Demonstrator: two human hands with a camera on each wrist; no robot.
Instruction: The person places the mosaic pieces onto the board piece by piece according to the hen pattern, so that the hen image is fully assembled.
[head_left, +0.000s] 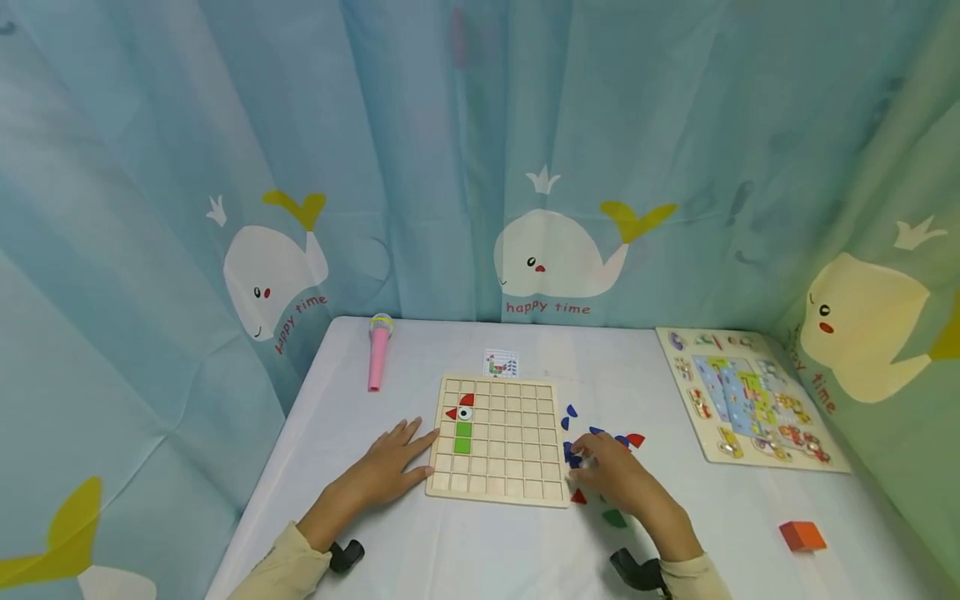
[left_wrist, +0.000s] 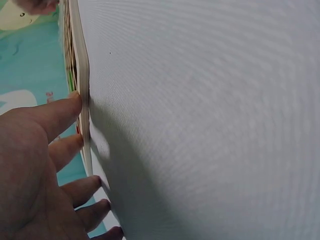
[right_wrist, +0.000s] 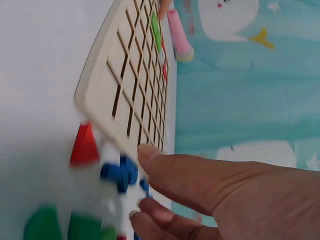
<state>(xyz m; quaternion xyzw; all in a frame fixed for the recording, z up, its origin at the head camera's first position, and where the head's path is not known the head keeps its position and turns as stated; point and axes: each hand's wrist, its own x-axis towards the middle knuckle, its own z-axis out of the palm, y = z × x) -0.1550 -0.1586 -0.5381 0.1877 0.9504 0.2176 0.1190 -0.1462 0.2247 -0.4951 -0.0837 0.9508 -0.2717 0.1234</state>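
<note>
The right hand (head_left: 618, 482) rests palm down on the table just right of the wooden grid board (head_left: 498, 440), fingers loosely extended over a cluster of small loose pieces. Its fingertips (right_wrist: 145, 150) lie at the blue pieces (head_left: 573, 454) beside the board's right edge; whether any piece is pinched cannot be told, as the wrist view is blurred there. A red triangle (head_left: 578, 497) lies on the table just beside the board's near right corner, a green piece (head_left: 615, 518) sits near the wrist, and a further red piece (head_left: 636, 439) and a blue half-round (head_left: 570, 411) lie beyond the fingers.

The left hand (head_left: 386, 468) lies flat on the table, fingers spread and straight, fingertips touching the board's left edge; it holds nothing. The left wrist view confirms the fingers (left_wrist: 60, 115) against the board's rim.

The board sits flat in the middle of the white table (head_left: 465, 550). In its left columns it carries two red pieces, a round eye piece (head_left: 465, 413) and two green squares (head_left: 462, 437) below them; the other cells show bare wood.

Further out, a small picture card (head_left: 501, 363) lies just behind the board. A pink toy microphone (head_left: 378, 360) lies at the far left. A second wooden puzzle board (head_left: 746, 398) lies at the right, well apart, and an orange block (head_left: 802, 535) sits at the near right. Blue whale-print curtains (head_left: 555, 167) enclose the table.
</note>
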